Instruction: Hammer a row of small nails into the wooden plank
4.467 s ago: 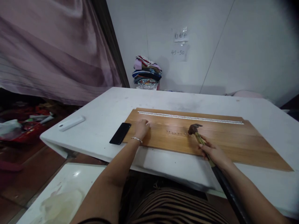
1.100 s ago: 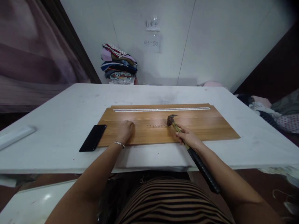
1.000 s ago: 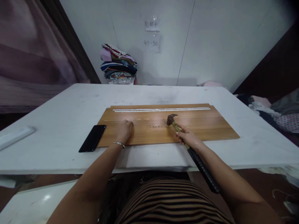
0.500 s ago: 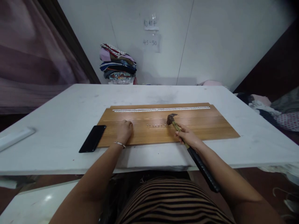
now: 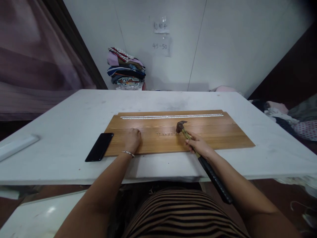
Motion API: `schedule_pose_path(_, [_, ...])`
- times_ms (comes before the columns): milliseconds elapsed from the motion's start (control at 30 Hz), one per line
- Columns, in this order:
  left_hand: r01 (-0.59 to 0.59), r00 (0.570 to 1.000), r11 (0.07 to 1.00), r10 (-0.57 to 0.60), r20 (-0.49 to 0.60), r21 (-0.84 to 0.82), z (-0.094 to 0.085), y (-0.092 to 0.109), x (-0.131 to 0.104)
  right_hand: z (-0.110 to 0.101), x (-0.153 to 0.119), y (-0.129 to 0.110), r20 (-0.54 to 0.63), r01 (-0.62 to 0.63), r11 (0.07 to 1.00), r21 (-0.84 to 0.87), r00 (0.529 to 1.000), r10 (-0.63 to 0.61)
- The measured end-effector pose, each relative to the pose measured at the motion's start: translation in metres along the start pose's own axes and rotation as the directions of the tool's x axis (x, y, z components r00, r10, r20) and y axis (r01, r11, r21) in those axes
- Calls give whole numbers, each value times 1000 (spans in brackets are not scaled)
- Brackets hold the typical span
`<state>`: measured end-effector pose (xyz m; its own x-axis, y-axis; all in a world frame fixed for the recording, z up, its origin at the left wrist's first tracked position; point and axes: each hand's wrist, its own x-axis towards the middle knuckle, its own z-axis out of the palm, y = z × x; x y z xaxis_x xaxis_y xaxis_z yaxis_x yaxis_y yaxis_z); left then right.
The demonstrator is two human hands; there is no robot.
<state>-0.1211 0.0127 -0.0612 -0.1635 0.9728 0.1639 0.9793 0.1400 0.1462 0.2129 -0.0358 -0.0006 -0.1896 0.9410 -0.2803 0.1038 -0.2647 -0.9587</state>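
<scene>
My right hand (image 5: 199, 145) grips a claw hammer (image 5: 215, 180) partway up its handle, with the black grip trailing back toward my forearm. The rusty hammer head is at the right end of a short row of small nails (image 5: 165, 133) standing in a wooden board (image 5: 208, 132). Whether the head touches a nail, I cannot tell. To the left of the row, my left hand (image 5: 133, 140) rests on the board with its fingers curled under. Anything inside those fingers is hidden. A bracelet (image 5: 128, 153) circles the left wrist.
Two thin white strips (image 5: 173, 116) lie along the board's far side. A black phone (image 5: 99, 147) overlaps the board's left edge. The white table (image 5: 158, 168) carries a white object (image 5: 17, 147) at far left. Folded cloths (image 5: 126, 69) are stacked by the wall.
The whole view has shifted very slightly. The hammer head stays near the right end of the nail row, and my left hand keeps its place on the board.
</scene>
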Motion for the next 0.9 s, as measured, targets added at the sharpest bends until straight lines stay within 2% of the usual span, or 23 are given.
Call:
schedule_pose_path(400, [61,998,998,-61,27,-17,-2,4,-1,-1,0,3,-25,-28,1000,-1,999,28])
schedule_pose_path(700, [64,997,998,-63,36,-26,-3,3,-1,-3,3,7,-16,-7,1000,10,1000,7])
schedule_pose_path(900, [47,996,998,-50,75,32,-6,5,1,-3,2,8,-17,-25,1000,-13,1000,24])
